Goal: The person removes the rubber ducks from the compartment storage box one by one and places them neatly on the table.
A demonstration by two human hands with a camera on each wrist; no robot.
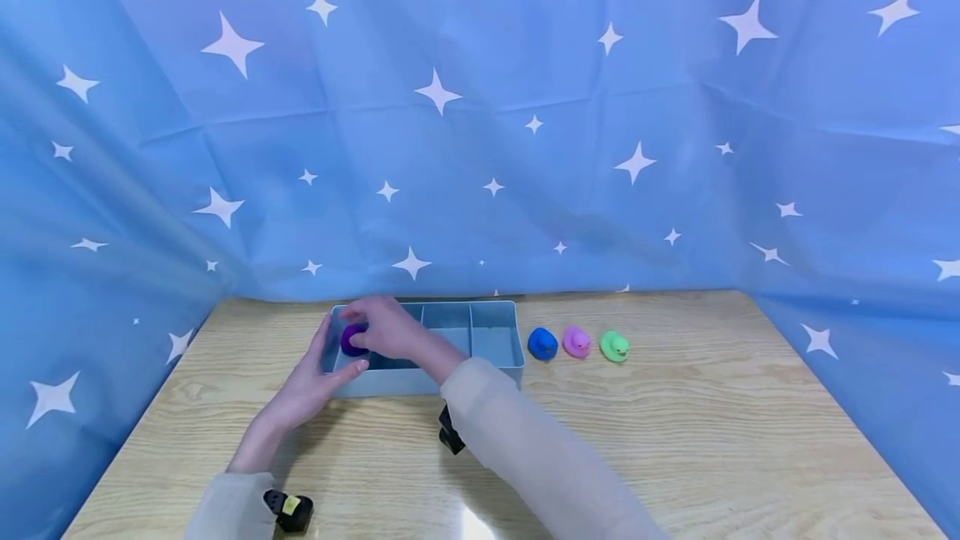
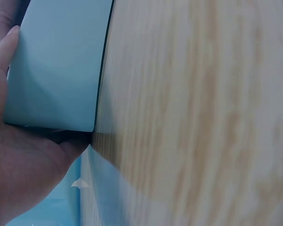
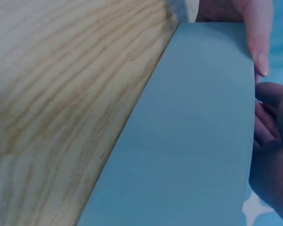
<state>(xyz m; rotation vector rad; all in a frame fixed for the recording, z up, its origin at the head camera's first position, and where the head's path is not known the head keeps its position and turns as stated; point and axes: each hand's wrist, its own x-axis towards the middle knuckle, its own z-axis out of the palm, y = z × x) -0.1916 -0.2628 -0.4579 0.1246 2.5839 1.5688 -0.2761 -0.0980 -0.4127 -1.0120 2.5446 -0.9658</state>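
Note:
A blue-grey divided box (image 1: 427,383) stands toward the back of the table, left of the middle. At its left end my left hand (image 1: 303,390) grips the corner, thumb over the front rim and the other fingers along the end wall. In the left wrist view the palm of the left hand (image 2: 28,165) lies against that end. My right hand (image 1: 386,330) reaches over the box and pinches a rounded purple toy (image 1: 351,340) in the leftmost compartment. Fingers hide part of the toy. From the right wrist, the box's front wall (image 3: 179,132) covers the toy.
Right of the box, a blue rubber duck (image 1: 543,344), a pink rubber duck (image 1: 577,342) and a green rubber duck (image 1: 615,347) stand in a row on the wooden table (image 1: 712,432). A blue curtain with white stars (image 1: 525,148) hangs behind and at both sides.

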